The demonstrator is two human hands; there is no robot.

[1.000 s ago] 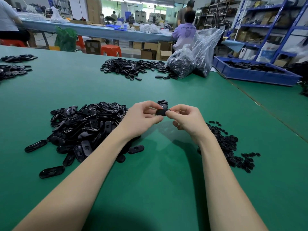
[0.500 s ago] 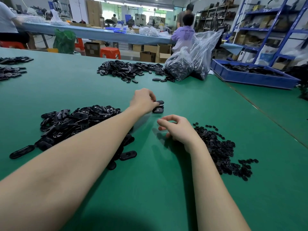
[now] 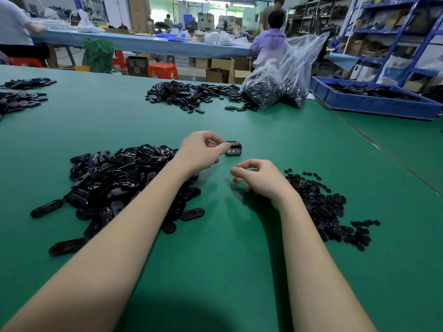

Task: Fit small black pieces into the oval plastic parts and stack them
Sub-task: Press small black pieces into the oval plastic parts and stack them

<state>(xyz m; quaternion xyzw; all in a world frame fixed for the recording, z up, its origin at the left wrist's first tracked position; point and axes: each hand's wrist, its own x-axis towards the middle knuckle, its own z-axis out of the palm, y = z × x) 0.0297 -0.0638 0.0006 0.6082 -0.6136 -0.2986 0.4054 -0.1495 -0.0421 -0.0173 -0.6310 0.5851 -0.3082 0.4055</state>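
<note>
Stacking step. The left hand (image 3: 201, 149) reaches forward, thumb and fingertips pinched at the near end of the small stack of oval parts (image 3: 233, 147) on the green bench (image 3: 227, 271); whether it grips the top part or merely touches it cannot be told. The right hand (image 3: 257, 178) hovers just behind the stack, fingers loosely curled and holding nothing. To stack well, the top oval should probably be laid square over those below and released gently, since a skewed part could slide off — the free hand is placed to steady the pile. To the left lies the heap of unfitted oval parts (image 3: 115, 180), under the left forearm; to the right, the heap of small black pieces (image 3: 321, 207), just beside the right wrist. Nothing lies between hands and stack. Farther off: another pile (image 3: 191, 94), clear bags (image 3: 282, 80), a blue tray (image 3: 374, 104).
</note>
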